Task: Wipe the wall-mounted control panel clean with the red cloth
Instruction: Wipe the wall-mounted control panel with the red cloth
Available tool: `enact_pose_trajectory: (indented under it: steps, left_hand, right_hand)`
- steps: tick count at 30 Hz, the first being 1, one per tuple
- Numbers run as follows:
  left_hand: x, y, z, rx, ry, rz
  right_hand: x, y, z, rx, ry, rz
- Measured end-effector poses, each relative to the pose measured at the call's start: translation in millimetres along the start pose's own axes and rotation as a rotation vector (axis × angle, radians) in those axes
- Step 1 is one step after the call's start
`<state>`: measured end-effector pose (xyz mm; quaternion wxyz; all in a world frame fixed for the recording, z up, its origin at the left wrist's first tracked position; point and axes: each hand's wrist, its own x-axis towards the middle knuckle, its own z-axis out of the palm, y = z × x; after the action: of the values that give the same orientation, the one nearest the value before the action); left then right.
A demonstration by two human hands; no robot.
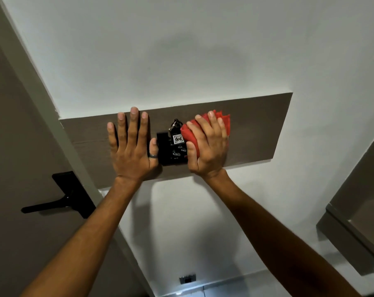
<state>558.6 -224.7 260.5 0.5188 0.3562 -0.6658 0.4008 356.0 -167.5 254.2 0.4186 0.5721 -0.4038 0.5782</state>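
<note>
A black control panel [168,154] is mounted on a brown wooden board [257,129] on the white wall. A key tag marked 406 [178,139] hangs from a key ring in its top slot. My right hand [209,146] presses a bunched red cloth [223,121] against the panel's right side, hiding that part. My left hand [131,144] lies flat on the board just left of the panel, fingers spread, thumb touching the panel's left edge, a ring on the thumb.
A brown door with a black lever handle [59,198] stands at the left. A wall socket [187,279] sits low on the white wall. A brown cabinet or counter edge [353,232] juts in at the right.
</note>
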Motion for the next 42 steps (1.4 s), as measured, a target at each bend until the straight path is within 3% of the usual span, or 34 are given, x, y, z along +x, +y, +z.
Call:
enact_pose_trajectory:
  steps: [4, 12, 17, 24, 30, 38, 42]
  left_hand:
    - [0, 0, 1, 0.002, 0.008, 0.008]
    - [1, 1, -2, -0.01, -0.005, 0.0]
    - [1, 2, -1, -0.004, -0.003, -0.002]
    - [1, 2, -1, -0.002, 0.001, 0.004]
    - [-1, 1, 0, -0.004, -0.008, -0.008]
    - [-1, 1, 2, 0.021, -0.004, 0.001]
    - [-2, 0, 2, 0.013, -0.009, 0.002]
  right_hand:
    - [-30, 24, -5, -0.043, -0.01, -0.136]
    - [-17, -6, -6, 0.002, -0.02, 0.026]
    - [-8, 31, -13, -0.036, -0.057, -0.162]
    - [22, 9, -6, -0.101, 0.196, 0.513]
    - [-50, 2, -10, -0.032, -0.077, 0.036]
    - [7, 0, 3, -0.051, 0.047, 0.061]
    - [-24, 17, -2, -0.117, 0.055, -0.088]
